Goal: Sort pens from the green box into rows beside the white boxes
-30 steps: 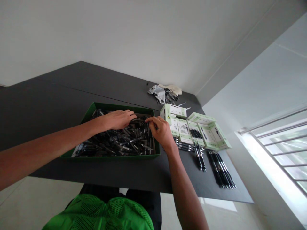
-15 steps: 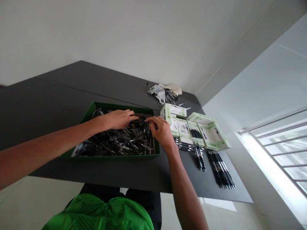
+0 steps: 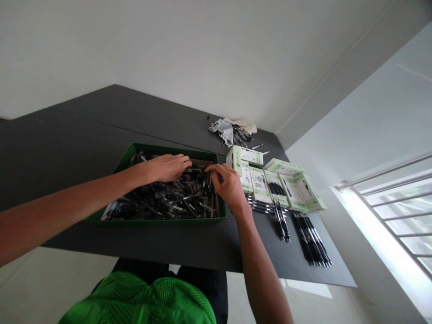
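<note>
A green-rimmed box is heaped with loose black-and-clear pens. Over its far side, my left hand has its fingers bent down and drawn together; a pen seems to lie at the fingertips, partly hidden. My right hand reaches across the box's right edge, thumb and forefinger pinched low among the pens. Whatever sits in that pinch is too small and dark to make out. The two hands' fingertips are a short way apart.
Right of the box stand pale green-and-white cartons, some with pens in or under them. A pair of pens and a neat row of pens lie nearer the table's right edge. Gloves rest on more pens at the back.
The fingers of my left hand have closed a little closer together over the pens. My right hand keeps almost the same place and pinch.
</note>
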{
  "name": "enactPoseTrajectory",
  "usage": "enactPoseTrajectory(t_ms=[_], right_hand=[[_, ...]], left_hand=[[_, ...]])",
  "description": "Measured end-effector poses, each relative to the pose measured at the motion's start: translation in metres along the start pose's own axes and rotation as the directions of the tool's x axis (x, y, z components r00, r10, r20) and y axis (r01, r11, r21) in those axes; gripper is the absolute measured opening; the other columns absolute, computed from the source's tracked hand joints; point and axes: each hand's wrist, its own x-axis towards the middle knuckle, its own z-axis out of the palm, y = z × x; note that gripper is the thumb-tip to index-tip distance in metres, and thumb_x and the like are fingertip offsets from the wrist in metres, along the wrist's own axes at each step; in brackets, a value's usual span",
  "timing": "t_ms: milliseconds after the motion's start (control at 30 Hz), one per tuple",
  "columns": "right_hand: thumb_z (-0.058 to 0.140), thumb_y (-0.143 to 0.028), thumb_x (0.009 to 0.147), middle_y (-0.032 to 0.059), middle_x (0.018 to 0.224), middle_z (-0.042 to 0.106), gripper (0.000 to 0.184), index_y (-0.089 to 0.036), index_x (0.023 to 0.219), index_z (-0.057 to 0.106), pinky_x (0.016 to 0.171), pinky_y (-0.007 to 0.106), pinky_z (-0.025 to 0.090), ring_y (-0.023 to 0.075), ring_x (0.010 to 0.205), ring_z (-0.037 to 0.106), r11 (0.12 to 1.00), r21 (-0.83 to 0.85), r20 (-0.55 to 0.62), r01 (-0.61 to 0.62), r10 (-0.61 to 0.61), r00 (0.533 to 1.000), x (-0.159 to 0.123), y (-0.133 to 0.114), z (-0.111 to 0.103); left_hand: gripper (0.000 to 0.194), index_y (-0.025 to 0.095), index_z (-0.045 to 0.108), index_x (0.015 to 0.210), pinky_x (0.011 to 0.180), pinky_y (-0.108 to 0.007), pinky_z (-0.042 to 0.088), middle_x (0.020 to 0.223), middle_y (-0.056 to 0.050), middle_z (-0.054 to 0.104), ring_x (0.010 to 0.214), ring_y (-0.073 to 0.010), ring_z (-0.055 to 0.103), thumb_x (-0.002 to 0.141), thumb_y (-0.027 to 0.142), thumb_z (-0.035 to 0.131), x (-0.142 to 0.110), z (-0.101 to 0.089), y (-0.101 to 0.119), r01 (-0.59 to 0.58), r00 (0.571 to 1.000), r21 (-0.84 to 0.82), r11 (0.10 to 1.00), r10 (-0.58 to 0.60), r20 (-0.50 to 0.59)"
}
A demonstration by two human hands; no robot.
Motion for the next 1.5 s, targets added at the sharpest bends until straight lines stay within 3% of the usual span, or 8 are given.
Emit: enactPoseTrajectory(t_ms=[133,300,400,767,1033,1200,1400,1500], right_hand=[[0.052,-0.011,0.099,0.0037,0.096,0.079,0.027,-0.025,0.1,0.075,0.084,0.033,0.054,0.0214,0.089,0.068,1.0,0.001,0.0,0.0,0.0,1.0,0.0,0.0,0.0],[0.051,-0.01,0.099,0.0043,0.095,0.078,0.028,-0.025,0.099,0.075,0.084,0.034,0.054,0.0213,0.088,0.069,1.0,0.006,-0.015,0.007,-0.007,1.0,0.001,0.0,0.001],[0.051,-0.01,0.099,0.0042,0.095,0.078,0.028,-0.025,0.099,0.075,0.085,0.034,0.054,0.0212,0.089,0.069,1.0,0.003,-0.014,0.003,-0.003,1.0,0.001,0.0,0.001],[0.051,-0.011,0.1,0.0035,0.091,0.077,0.028,-0.024,0.1,0.075,0.081,0.032,0.053,0.0206,0.086,0.067,1.0,-0.009,0.0,0.001,-0.001,1.0,0.0,0.0,0.0],[0.051,-0.009,0.099,0.0044,0.095,0.078,0.028,-0.023,0.101,0.075,0.082,0.032,0.052,0.0213,0.087,0.068,1.0,0.013,0.003,0.005,-0.005,1.0,0.0,0.001,0.0],[0.05,-0.009,0.099,0.0039,0.094,0.079,0.028,-0.023,0.1,0.075,0.081,0.032,0.052,0.0212,0.086,0.067,1.0,0.012,0.0,0.011,-0.011,1.0,0.001,-0.001,-0.001],[0.051,-0.008,0.1,0.004,0.098,0.08,0.028,-0.023,0.101,0.075,0.084,0.033,0.052,0.0212,0.09,0.069,1.0,0.026,0.007,0.005,-0.005,1.0,0.001,-0.001,-0.001],[0.051,-0.007,0.1,0.0044,0.099,0.08,0.028,-0.023,0.102,0.074,0.084,0.033,0.052,0.0213,0.091,0.069,1.0,0.02,0.012,0.003,-0.003,1.0,0.001,-0.001,-0.001]], left_hand=[[0.029,0.018,0.066,0.122,0.074,-0.034,0.049,0.121,-0.012,0.07,0.109,-0.0265,0.067,0.096,0.011,0.054,0.0,-0.003,0.002,0.027,0.999,-0.028,0.999,-0.027,0.023],[0.052,0.016,0.055,0.148,0.081,-0.035,0.05,0.13,-0.014,0.069,0.115,-0.0281,0.068,0.096,0.01,0.053,0.0,-0.001,0.003,0.063,0.998,-0.037,0.997,-0.062,0.021],[0.055,0.013,0.051,0.153,0.087,-0.036,0.05,0.132,-0.017,0.069,0.116,-0.0294,0.068,0.098,0.012,0.052,0.0,0.001,0.002,0.058,0.998,-0.018,0.998,-0.057,0.015],[0.028,0.014,0.072,0.122,0.088,-0.036,0.05,0.118,-0.015,0.074,0.107,-0.0278,0.071,0.1,0.018,0.055,0.002,0.0,0.0,0.057,0.997,-0.084,0.995,-0.052,0.059],[0.024,0.017,0.074,0.114,0.077,-0.033,0.048,0.114,-0.013,0.076,0.101,-0.0265,0.073,0.101,0.023,0.055,0.0,-0.011,-0.002,0.019,0.991,-0.12,0.993,-0.003,0.13],[0.029,0.023,0.078,0.096,0.071,-0.031,0.043,0.099,-0.006,0.08,0.085,-0.0215,0.073,0.101,0.021,0.05,-0.002,-0.02,-0.006,0.05,0.98,-0.146,0.988,-0.021,0.197],[0.037,0.023,0.077,0.12,0.077,-0.03,0.048,0.106,-0.007,0.083,0.091,-0.0222,0.076,0.103,0.021,0.044,-0.003,-0.022,-0.017,0.121,0.989,-0.244,0.962,-0.097,0.108],[0.036,0.021,0.075,0.121,0.084,-0.03,0.05,0.118,-0.008,0.081,0.102,-0.0226,0.076,0.105,0.023,0.043,-0.002,-0.019,-0.02,0.098,0.995,-0.234,0.967,-0.095,0.025]])
